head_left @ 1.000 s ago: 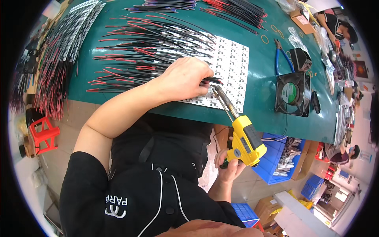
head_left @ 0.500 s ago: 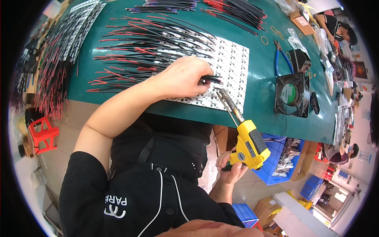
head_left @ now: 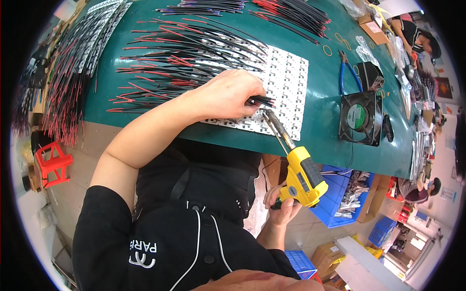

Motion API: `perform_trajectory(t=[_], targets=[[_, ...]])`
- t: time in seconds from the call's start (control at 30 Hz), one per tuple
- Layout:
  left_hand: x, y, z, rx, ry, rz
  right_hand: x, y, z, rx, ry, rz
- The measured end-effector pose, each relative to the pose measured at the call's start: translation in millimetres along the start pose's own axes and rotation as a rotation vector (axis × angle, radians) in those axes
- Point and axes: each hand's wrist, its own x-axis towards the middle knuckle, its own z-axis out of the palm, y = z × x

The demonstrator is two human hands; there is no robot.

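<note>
My left hand [head_left: 232, 94] is closed around a few thin black wires [head_left: 262, 101], whose ends poke out past the fingertips over a white sheet of small circuit boards [head_left: 287, 89]. In my right hand [head_left: 283, 205] is a yellow soldering gun [head_left: 304, 175], gripped by its handle and pointing up and to the left. Its metal tip and the thin tube beside it end just below the wire ends; whether they touch, I cannot tell. Rows of black wires with red ends [head_left: 170, 60] lie across the sheet's left part and stick out past it.
On the green table [head_left: 325, 140] are a black cooling fan [head_left: 360, 118], blue-handled pliers [head_left: 343, 72] and rubber bands [head_left: 327, 50]. Wire bundles [head_left: 291, 17] lie at the far edge, and more wired boards [head_left: 73, 77] at left. A blue crate [head_left: 335, 206] stands below the table's right side.
The soldering gun has shifted slightly left with my right hand, its tip moving closer to my left fingers. My left hand has stayed nearly in place, still holding the wires.
</note>
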Motion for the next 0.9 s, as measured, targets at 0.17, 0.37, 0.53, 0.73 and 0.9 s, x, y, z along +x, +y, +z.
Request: perform_trajectory(t=[0.17, 0.37, 0.53, 0.73, 0.9], targets=[[1, -2, 2, 0.046, 0.002, 0.059, -2, 0, 2, -0.021, 0.03, -0.005], [1, 0, 1, 0.037, -0.026, 0.024, -2, 0, -2, -0.002, 0.061, -0.044], [-2, -4, -4, 0.0, -0.032, 0.082, -2, -3, -3, 0.038, 0.075, -0.016], [0, -2, -32, 0.11, 0.469, 0.059, -3, -6, 0, 0.043, 0.089, -0.017], [-9, 45, -59, 0.037, 0.323, -0.038, -5, -5, -2, 0.051, 0.083, -0.024]])
